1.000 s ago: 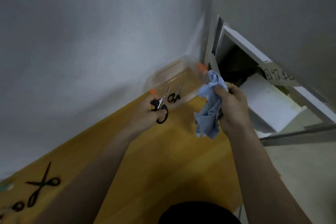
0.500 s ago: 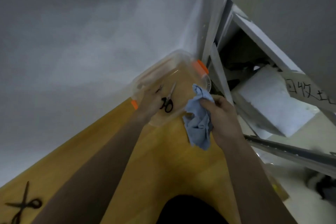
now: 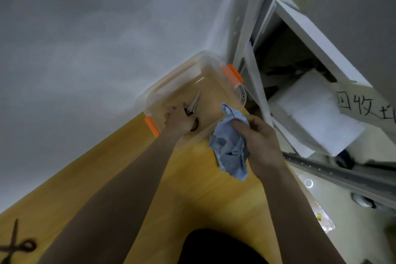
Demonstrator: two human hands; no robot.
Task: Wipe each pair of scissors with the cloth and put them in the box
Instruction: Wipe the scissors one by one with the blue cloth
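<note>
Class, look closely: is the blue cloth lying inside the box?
No, the right hand grips the blue cloth above the table, outside the box.

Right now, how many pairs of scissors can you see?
2. One pair of scissors lies inside the clear box, at the left hand. Another pair lies at the table's near-left corner. More may be hidden under the hand.

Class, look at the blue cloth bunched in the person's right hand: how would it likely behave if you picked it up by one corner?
The blue cloth probably goes floppy: it hangs in crumpled folds below the right hand. It is likely light, since curled fingers alone hold it up. It seems unlikely to slip, as its surface looks soft and matte.
</note>
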